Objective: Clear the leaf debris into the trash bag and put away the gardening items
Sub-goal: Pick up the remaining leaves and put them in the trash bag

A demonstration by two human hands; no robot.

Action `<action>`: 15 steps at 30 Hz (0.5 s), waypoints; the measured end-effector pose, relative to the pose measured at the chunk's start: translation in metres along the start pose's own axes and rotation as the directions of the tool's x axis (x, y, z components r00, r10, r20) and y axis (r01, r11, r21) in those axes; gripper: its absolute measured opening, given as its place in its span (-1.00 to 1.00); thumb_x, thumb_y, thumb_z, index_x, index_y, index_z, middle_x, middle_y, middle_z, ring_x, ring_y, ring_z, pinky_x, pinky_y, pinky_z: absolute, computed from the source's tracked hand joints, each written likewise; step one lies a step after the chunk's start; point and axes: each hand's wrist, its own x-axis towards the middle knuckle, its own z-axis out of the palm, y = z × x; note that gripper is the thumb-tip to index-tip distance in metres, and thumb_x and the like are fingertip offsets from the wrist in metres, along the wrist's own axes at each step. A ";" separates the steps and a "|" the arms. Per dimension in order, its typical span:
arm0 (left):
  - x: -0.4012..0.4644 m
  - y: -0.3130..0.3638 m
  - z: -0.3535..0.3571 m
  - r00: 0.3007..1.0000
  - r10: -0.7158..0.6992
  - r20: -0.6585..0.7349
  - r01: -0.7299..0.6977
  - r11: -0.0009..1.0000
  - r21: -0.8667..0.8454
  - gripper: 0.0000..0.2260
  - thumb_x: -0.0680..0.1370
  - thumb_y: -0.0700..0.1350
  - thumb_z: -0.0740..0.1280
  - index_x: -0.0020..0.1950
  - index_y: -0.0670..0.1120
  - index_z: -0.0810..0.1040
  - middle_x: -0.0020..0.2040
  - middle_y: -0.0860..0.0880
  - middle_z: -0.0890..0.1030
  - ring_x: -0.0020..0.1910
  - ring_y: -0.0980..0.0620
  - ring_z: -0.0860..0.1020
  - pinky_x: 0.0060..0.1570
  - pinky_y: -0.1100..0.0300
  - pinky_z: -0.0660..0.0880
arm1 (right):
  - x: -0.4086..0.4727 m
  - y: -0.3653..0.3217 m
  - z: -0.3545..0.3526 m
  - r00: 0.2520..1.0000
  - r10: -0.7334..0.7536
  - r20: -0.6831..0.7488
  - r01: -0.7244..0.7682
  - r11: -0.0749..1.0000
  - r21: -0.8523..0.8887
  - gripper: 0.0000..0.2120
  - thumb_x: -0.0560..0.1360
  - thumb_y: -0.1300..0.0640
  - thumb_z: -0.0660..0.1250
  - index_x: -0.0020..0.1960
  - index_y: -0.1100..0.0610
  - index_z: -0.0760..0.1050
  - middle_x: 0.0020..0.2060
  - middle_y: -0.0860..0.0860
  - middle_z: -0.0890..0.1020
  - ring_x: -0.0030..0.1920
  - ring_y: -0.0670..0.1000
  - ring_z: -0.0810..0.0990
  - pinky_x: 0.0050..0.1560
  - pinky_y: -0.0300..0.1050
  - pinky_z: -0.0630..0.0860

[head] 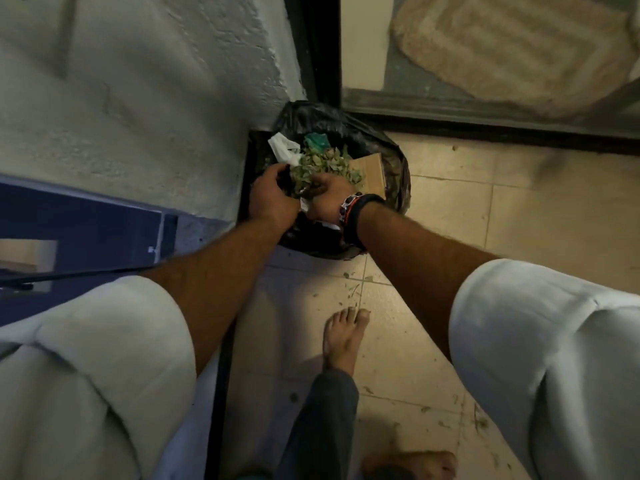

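Note:
A black trash bag (394,147) stands open on the floor, in the corner between the wall and the door frame. A heap of green leaf debris (327,166) lies on top of its contents, beside a piece of cardboard (372,168), a white plastic scrap (284,147) and a teal item (317,140). My left hand (272,197) and my right hand (325,200) are over the bag mouth. Both curl around the near side of the leaf heap and hold a clump between them. My right wrist carries dark bands. My fingertips are hidden in the leaves.
Small leaf bits are scattered on the beige tiles (353,289), with more at the lower right (481,424). My bare feet (346,341) stand just behind the bag. A white rough wall (138,98) and a blue ledge (86,223) are on the left. A black door frame (322,46) and a mat (512,53) lie beyond.

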 end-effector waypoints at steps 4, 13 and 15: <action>-0.016 0.015 -0.013 0.997 -0.069 0.046 0.075 0.986 -0.151 -0.48 0.44 -0.28 0.42 0.37 0.00 0.48 0.31 -0.07 0.55 0.29 -0.06 0.51 0.34 0.01 0.46 | -0.014 -0.011 -0.021 0.995 -0.030 -0.093 0.016 0.990 -0.141 -0.50 0.43 0.29 0.40 0.35 0.05 0.49 0.18 -0.02 0.60 0.20 0.00 0.55 0.25 -0.13 0.49; -0.130 0.111 -0.060 0.982 -0.182 0.053 0.188 0.893 -0.408 -0.61 0.68 -0.17 0.20 0.52 -0.14 0.33 0.47 -0.13 0.41 0.42 -0.10 0.40 0.22 0.17 0.35 | -0.167 -0.048 -0.092 0.977 0.135 -0.166 -0.023 0.839 0.544 -0.70 0.56 0.40 0.15 0.19 0.18 0.49 -0.09 0.07 0.56 -0.15 0.08 0.56 -0.23 -0.10 0.58; -0.165 0.140 -0.071 0.986 -0.159 0.050 0.166 0.897 -0.409 -0.61 0.68 -0.11 0.20 0.51 -0.11 0.35 0.46 -0.10 0.42 0.41 -0.09 0.42 0.27 0.13 0.37 | -0.213 -0.051 -0.101 0.971 0.148 -0.188 -0.017 0.826 0.563 -0.69 0.55 0.38 0.18 0.23 0.15 0.49 0.08 0.10 0.56 0.06 0.13 0.58 -0.10 -0.03 0.59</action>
